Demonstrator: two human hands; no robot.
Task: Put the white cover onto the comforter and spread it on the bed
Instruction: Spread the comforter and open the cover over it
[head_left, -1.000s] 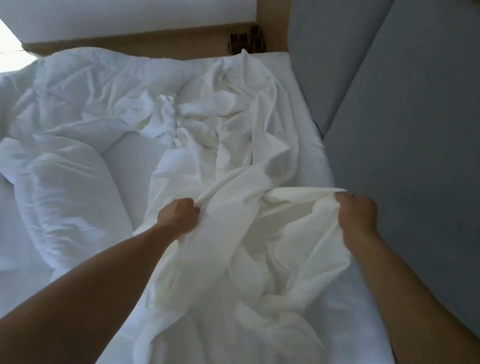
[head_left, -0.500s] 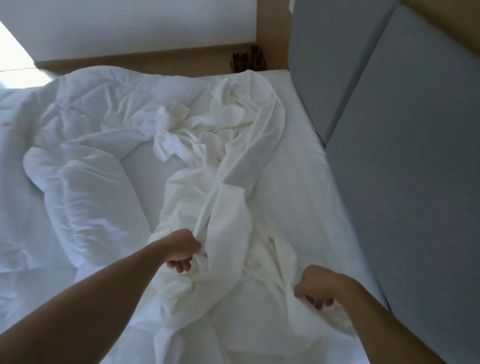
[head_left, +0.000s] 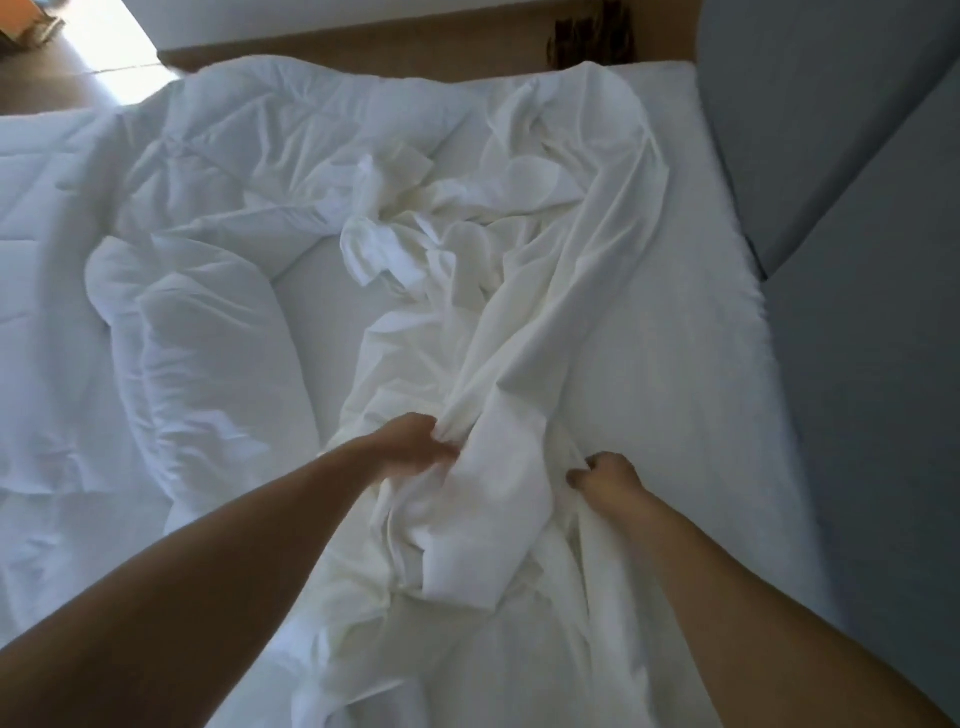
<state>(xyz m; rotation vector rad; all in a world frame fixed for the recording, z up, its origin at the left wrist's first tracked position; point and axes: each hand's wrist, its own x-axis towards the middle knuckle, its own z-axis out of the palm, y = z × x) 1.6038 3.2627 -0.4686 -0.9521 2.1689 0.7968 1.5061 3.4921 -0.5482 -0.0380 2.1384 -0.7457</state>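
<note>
Both hands work low in the centre of the frame. The left hand (head_left: 415, 448) has its fingers curled into a bunched fold of the thin, crumpled white fabric cover (head_left: 524, 332). The right hand (head_left: 605, 475), just right of that bunch, pinches another fold of it with curled fingers. The cover runs as a twisted strip from the bottom centre to the upper right, lying on the white-sheeted bed (head_left: 675, 374). The puffy white quilted comforter (head_left: 208, 332) lies heaped across the left half. 2 grey padded wall panels (head_left: 857, 338) fill the right edge.
</note>
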